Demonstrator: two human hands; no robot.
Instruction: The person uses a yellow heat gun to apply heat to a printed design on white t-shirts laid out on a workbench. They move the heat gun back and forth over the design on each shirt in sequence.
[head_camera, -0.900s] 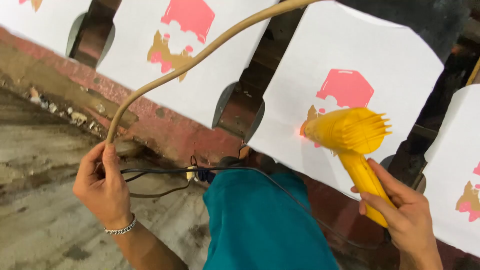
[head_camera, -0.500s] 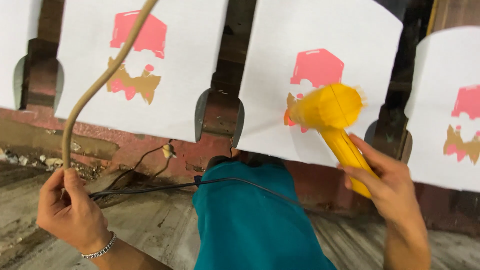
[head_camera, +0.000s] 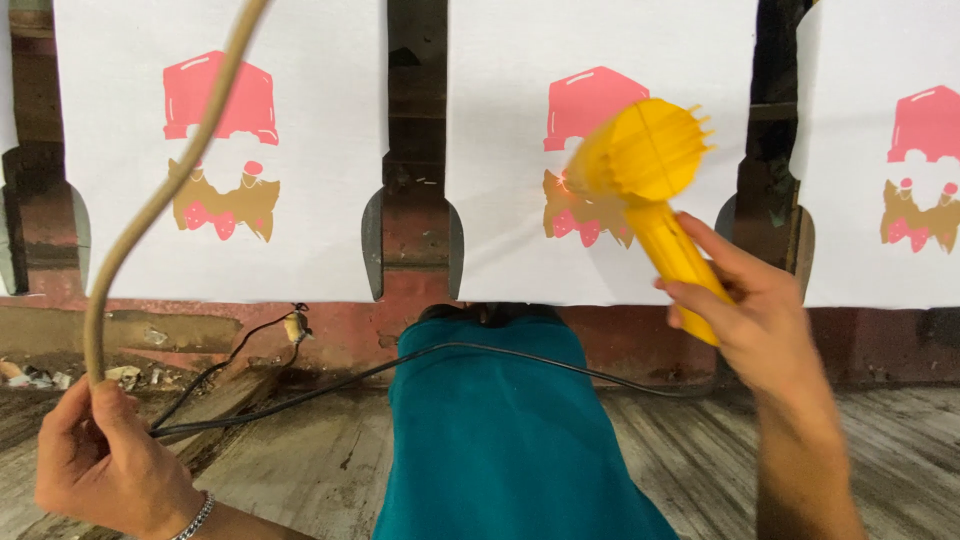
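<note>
The right hand (head_camera: 750, 320), gripping the yellow dryer (head_camera: 650, 180), has moved onto the middle print (head_camera: 585, 160), so drying continues there, while the left hand (head_camera: 100, 460) stays closed around the tan hose (head_camera: 150, 210).

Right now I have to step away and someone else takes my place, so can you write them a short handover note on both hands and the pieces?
Left hand: closed on a tan hose and thin black cable, low at left.
Right hand: grips the yellow plastic heat gun, nozzle at the middle white fabric panel, on its pink and brown print.
Hanging alike: left white printed panel and right white printed panel.
Done or left: which prints are treated cannot be told.
</note>
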